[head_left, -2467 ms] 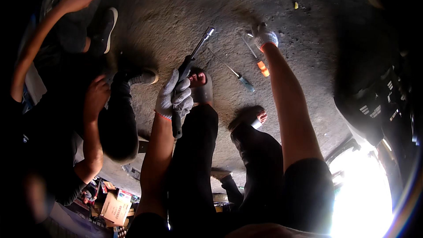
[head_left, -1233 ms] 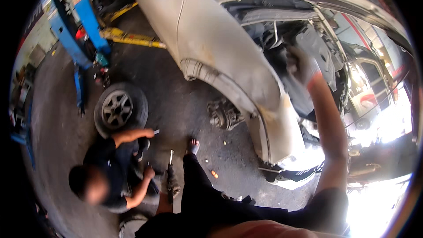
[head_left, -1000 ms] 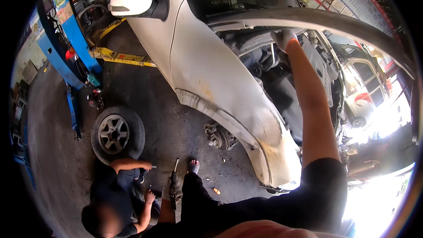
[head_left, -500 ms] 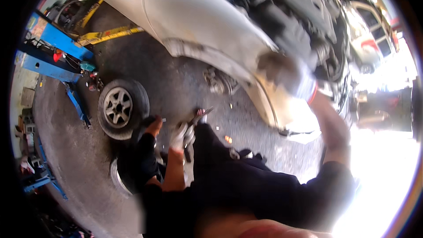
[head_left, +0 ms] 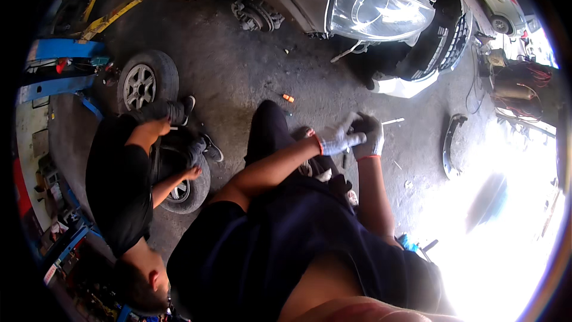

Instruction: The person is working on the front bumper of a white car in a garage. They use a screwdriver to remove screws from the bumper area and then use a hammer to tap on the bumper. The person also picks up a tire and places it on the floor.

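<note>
My left hand (head_left: pixel 335 140) and my right hand (head_left: pixel 369 137), both in knitted gloves with red cuffs, meet in front of my body. Their fingers are closed around a long tool that they mostly hide; its bright metal shaft (head_left: pixel 393 121) sticks out to the right. An orange-handled screwdriver (head_left: pixel 288 98) lies on the floor beyond my knee. Above it stands a pale car with a headlight (head_left: pixel 375 12) and an exposed wheel hub (head_left: pixel 253 15); its detached front bumper (head_left: pixel 405 86) rests below.
A co-worker (head_left: pixel 119 185) in black crouches at my left by a wheel (head_left: pixel 187 197); another wheel (head_left: pixel 143 86) lies beyond. A blue lift (head_left: pixel 62 48) with yellow arms is at far left, a curved dark part (head_left: pixel 453 143) and a cluttered cart (head_left: pixel 512 86) at right.
My view has turned toward the car's front. My right hand has come down from the engine bay to meet my left hand, which has risen with the tool.
</note>
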Demonstrator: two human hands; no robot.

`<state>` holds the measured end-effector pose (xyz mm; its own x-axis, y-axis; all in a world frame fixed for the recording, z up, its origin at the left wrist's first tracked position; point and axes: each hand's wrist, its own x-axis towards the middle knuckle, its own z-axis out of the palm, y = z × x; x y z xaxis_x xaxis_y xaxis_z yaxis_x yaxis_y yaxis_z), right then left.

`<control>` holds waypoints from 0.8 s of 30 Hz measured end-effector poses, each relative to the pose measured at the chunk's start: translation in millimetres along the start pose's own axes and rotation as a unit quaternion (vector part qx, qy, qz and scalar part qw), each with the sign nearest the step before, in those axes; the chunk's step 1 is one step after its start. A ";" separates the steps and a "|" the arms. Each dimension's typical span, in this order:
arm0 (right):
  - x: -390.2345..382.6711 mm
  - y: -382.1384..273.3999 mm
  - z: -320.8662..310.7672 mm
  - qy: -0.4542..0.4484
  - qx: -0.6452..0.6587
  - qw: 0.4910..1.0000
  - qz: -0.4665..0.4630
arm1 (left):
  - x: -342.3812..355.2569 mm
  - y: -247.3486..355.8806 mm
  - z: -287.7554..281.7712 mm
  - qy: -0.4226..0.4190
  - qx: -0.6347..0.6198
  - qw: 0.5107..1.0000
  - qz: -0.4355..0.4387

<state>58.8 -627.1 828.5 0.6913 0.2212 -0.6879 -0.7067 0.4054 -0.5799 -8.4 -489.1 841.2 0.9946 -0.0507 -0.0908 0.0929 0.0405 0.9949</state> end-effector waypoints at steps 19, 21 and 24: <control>127.4 53.5 144.4 0.048 -0.046 0.978 -0.198 | 198.1 -126.6 -204.7 0.381 -0.595 0.706 -0.052; 136.9 60.6 157.0 0.051 -0.055 0.971 -0.228 | 190.9 -124.4 -208.4 0.368 -0.605 0.706 -0.031; 166.0 74.7 169.7 0.058 -0.101 0.940 -0.322 | 183.4 -116.5 -204.4 0.294 -0.615 0.731 -0.037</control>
<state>146.4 -409.6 745.1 0.9726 -0.1151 -0.2021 -0.1698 0.2426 -0.9552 172.7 -299.2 699.4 0.7995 0.3241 -0.5057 -0.2394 0.9441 0.2265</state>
